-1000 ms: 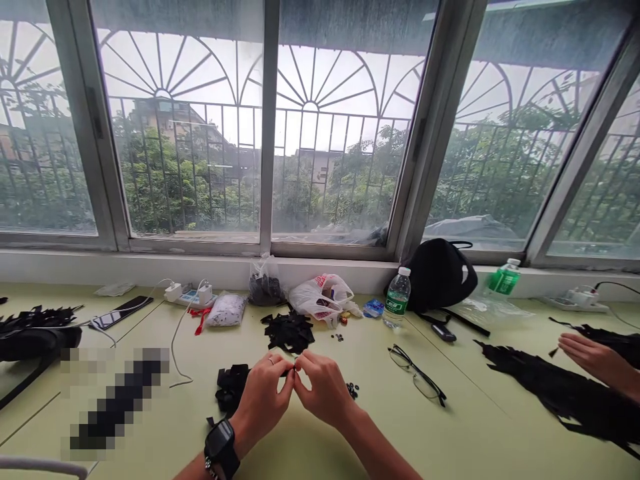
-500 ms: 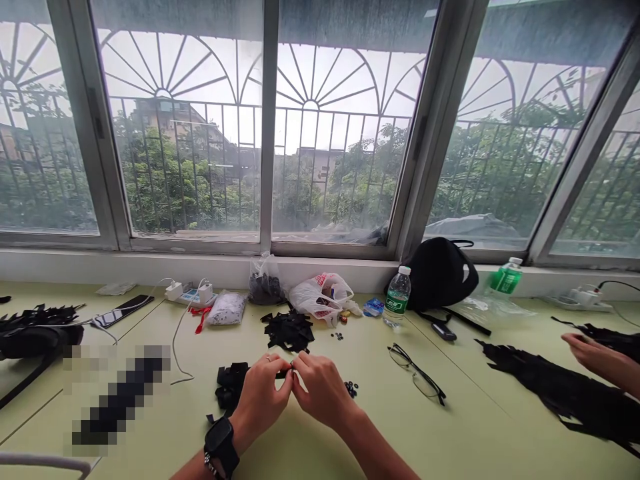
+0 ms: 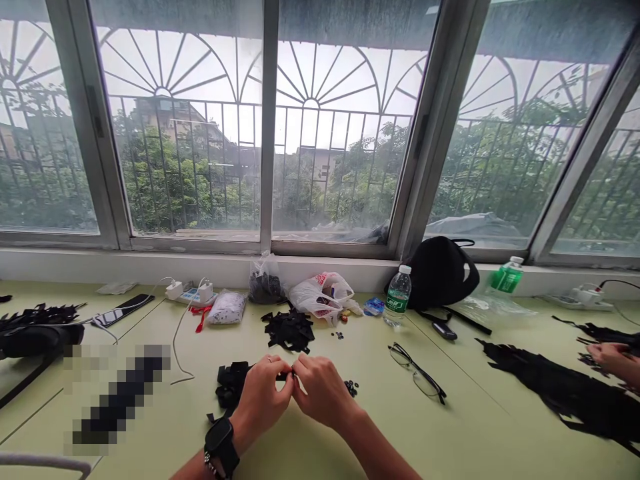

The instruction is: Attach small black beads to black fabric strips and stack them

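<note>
Left hand: the left hand (image 3: 265,397) is pinching a small black strip (image 3: 283,377) between thumb and forefinger; a black watch (image 3: 220,440) is circling its wrist.
Right hand: the right hand (image 3: 323,390) is bringing its fingertips against the left's, its grip closing on the strip's near-hidden end.
Black strip: it is sitting between the two hands, above the desk (image 3: 380,440), mostly covered by fingers.
Black pieces: one pile (image 3: 231,387) is lying just beside the left hand, partly behind it; another heap (image 3: 290,330) is spreading beyond both hands.
Small black rings: the rings (image 3: 352,388) are lying just beside the right hand.
Glasses: the glasses (image 3: 417,373) are resting farther right, near a standing bottle (image 3: 397,298).
Co-worker: a co-worker's hand (image 3: 615,359) is reaching in at the right edge, near a long black bundle (image 3: 560,390).
</note>
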Motion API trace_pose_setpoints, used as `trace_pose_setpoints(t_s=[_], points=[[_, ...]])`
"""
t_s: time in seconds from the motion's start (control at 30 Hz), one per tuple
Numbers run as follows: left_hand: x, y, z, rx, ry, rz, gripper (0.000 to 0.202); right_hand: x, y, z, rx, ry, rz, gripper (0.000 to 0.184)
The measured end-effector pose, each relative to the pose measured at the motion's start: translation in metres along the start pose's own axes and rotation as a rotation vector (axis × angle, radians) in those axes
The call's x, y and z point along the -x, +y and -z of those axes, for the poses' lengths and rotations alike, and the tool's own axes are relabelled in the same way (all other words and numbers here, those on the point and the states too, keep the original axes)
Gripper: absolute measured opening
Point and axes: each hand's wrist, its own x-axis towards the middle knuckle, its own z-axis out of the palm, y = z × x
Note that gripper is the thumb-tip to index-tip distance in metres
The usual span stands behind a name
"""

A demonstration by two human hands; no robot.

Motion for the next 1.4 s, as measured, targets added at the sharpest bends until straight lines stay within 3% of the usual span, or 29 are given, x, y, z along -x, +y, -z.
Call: trace_pose_setpoints(t_s=[1.0,1.4], points=[[-0.0003,0.0008,-0.0020,0.039,-0.007,0.007,0.022,-0.0021,-0.0036,0.0001,0.040,-0.010,0.015,0.007],[-0.0023,0.0033,-0.0006,0.173,0.024,0.005,0.020,-0.0020,-0.0059,0.0017,-0.002,-0.016,-0.024,0.007]])
